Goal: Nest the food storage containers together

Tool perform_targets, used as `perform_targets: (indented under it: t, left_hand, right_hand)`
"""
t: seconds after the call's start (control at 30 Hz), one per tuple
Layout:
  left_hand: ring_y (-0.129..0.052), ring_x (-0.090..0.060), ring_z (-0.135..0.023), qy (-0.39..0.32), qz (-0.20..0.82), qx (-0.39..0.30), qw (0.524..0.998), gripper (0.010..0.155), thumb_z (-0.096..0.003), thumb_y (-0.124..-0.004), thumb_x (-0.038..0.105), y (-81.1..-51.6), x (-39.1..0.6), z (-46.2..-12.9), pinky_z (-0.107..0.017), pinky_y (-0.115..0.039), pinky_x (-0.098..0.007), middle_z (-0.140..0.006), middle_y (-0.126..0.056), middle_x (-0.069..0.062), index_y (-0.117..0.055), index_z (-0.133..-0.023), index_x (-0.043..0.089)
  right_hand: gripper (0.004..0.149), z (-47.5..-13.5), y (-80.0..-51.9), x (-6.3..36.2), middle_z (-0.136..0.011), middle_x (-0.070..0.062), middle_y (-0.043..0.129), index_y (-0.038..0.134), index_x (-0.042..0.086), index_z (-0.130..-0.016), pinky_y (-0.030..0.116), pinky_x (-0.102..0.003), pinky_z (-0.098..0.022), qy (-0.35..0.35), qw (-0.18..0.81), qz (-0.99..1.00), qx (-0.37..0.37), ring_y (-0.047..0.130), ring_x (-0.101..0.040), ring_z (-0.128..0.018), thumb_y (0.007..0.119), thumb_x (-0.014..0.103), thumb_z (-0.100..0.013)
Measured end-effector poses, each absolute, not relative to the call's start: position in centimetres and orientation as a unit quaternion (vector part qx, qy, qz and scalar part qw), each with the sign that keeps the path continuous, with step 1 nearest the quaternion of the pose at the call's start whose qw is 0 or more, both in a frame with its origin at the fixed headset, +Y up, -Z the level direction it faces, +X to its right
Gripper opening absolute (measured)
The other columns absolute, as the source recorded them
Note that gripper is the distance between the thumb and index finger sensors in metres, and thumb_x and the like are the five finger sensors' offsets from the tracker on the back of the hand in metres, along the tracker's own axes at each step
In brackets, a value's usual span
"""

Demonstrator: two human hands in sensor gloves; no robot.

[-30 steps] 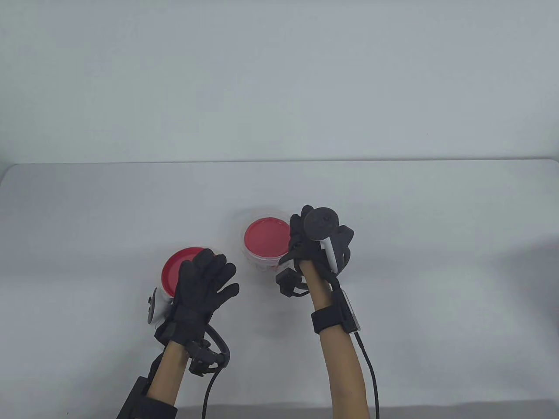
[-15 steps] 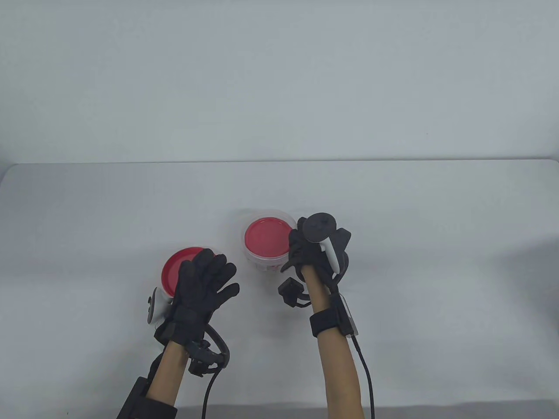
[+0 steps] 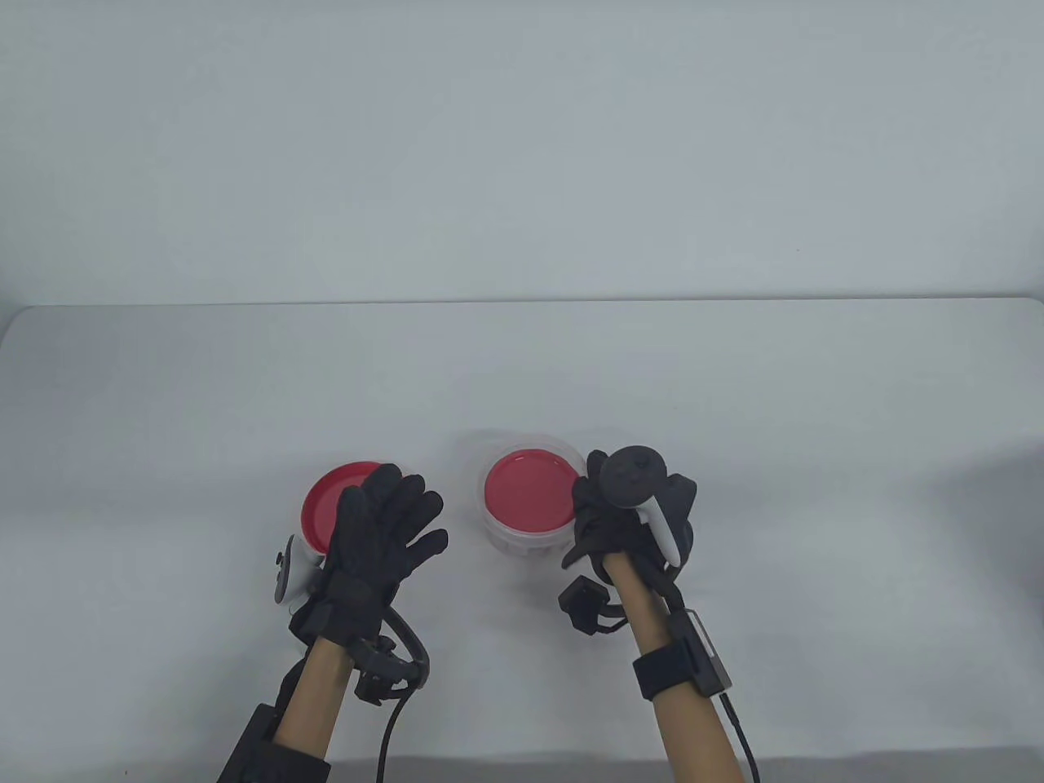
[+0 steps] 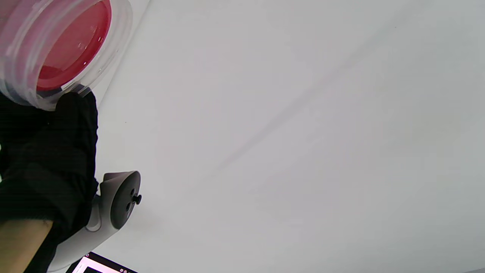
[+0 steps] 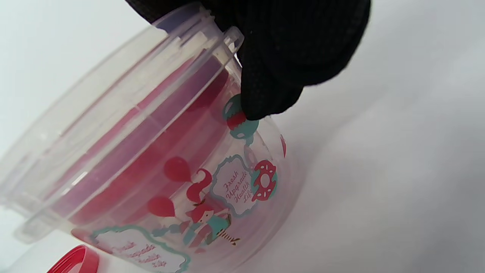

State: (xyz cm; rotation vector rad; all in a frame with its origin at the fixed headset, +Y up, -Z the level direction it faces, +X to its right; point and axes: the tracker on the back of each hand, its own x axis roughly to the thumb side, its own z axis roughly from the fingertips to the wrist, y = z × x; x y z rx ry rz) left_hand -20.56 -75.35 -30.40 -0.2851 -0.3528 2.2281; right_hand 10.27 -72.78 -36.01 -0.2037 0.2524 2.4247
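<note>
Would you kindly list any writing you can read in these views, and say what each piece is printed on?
"Fresh Upgrade Health Life": on a framed label on the clear container the right hand holds.
A second framed label lower on the same container: cut off and blurred, unreadable.
The screen corner in the left wrist view: too small to read.

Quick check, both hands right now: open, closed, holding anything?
Left hand: fingers spread open, resting on the red lid, not gripping.
Right hand: grips the clear container by its rim.
</note>
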Motion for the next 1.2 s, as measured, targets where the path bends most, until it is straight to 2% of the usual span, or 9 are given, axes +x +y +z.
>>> perform_targets:
  t: [0.33, 0.63, 0.87, 0.93, 0.97, 1.0, 1.07, 1.2]
  left_hand:
    - [-0.009, -0.048, -0.115, -0.138, 0.884, -0.122, 0.429, 0.076, -0.0675, -0.03, 0.062, -75.5, -20.2, -30.2, -0.079, -0.021, -0.065, -0.125, 0.004, -0.017, 0.008, -0.12, 0.022]
    - [-0.009, -0.048, -0.115, -0.135, 0.88, -0.123, 0.439, 0.076, -0.0675, -0.031, 0.062, -75.6, -20.0, -30.1, -0.079, -0.02, -0.065, -0.125, 0.004, -0.017, 0.007, -0.12, 0.022]
    - [-0.008, -0.048, -0.115, -0.129, 0.868, -0.123, 0.464, 0.076, -0.0674, -0.032, 0.061, -75.7, -19.8, -30.0, -0.079, -0.019, -0.065, -0.125, 0.004, -0.017, 0.007, -0.12, 0.022]
    - [0.0, -0.047, -0.113, -0.131, 0.857, -0.121, 0.484, 0.077, -0.0671, -0.033, 0.061, -75.4, -19.8, -30.0, -0.078, -0.012, -0.064, -0.123, 0.009, -0.016, 0.009, -0.118, 0.022]
    - [0.006, -0.045, -0.113, -0.13, 0.843, -0.118, 0.508, 0.078, -0.0667, -0.035, 0.061, -75.1, -19.9, -29.9, -0.077, -0.006, -0.063, -0.122, 0.012, -0.015, 0.009, -0.118, 0.023]
    - [0.009, -0.044, -0.112, -0.134, 0.816, -0.11, 0.552, 0.078, -0.0666, -0.035, 0.062, -74.6, -20.0, -29.8, -0.077, -0.003, -0.062, -0.122, 0.013, -0.014, 0.009, -0.118, 0.023]
    - [0.012, -0.042, -0.112, -0.142, 0.773, -0.1, 0.61, 0.078, -0.0666, -0.034, 0.062, -73.8, -20.2, -29.8, -0.075, 0.0, -0.062, -0.122, 0.015, -0.012, 0.01, -0.118, 0.024]
    - [0.014, -0.04, -0.112, -0.125, 0.738, -0.059, 0.66, 0.077, -0.0665, -0.037, 0.062, -72.1, -20.9, -30.1, -0.074, 0.004, -0.062, -0.122, 0.015, -0.009, 0.007, -0.118, 0.026]
  right_hand:
    - [0.057, -30.5, -73.5, 12.1, -0.104, -0.029, 0.061, 0.043, 0.004, -0.113, 0.081, -0.033, -0.031, 0.096, 0.387, 0.916, -0.049, 0.091, -0.033, -0.054, 0.059, 0.03, -0.065]
    - [0.059, -28.6, -73.8, 12.5, -0.106, -0.031, 0.056, 0.038, 0.002, -0.113, 0.081, -0.033, -0.031, 0.122, 0.409, 0.904, -0.024, 0.09, -0.034, -0.055, 0.058, 0.03, -0.065]
    - [0.061, -28.0, -73.9, 12.7, -0.106, -0.032, 0.052, 0.031, 0.001, -0.113, 0.081, -0.033, -0.032, 0.151, 0.418, 0.896, -0.007, 0.09, -0.033, -0.056, 0.056, 0.03, -0.066]
    - [0.061, -28.0, -74.0, 12.7, -0.106, -0.032, 0.051, 0.03, 0.001, -0.113, 0.081, -0.033, -0.032, 0.148, 0.419, 0.896, -0.006, 0.09, -0.034, -0.055, 0.056, 0.03, -0.066]
    - [0.061, -28.0, -74.0, 12.7, -0.106, -0.032, 0.051, 0.03, 0.0, -0.113, 0.081, -0.033, -0.032, 0.147, 0.417, 0.897, -0.004, 0.09, -0.034, -0.055, 0.056, 0.03, -0.066]
    - [0.061, -28.0, -74.0, 12.7, -0.106, -0.032, 0.051, 0.03, 0.0, -0.113, 0.081, -0.033, -0.032, 0.147, 0.413, 0.899, -0.001, 0.09, -0.033, -0.055, 0.056, 0.03, -0.066]
    - [0.061, -28.0, -74.0, 12.7, -0.106, -0.032, 0.051, 0.03, 0.0, -0.113, 0.081, -0.033, -0.031, 0.146, 0.412, 0.899, 0.0, 0.09, -0.033, -0.055, 0.056, 0.03, -0.066]
    - [0.062, -28.0, -74.0, 12.6, -0.106, -0.033, 0.051, 0.029, 0.0, -0.113, 0.081, -0.033, -0.031, 0.145, 0.414, 0.899, 0.001, 0.09, -0.034, -0.054, 0.055, 0.03, -0.066]
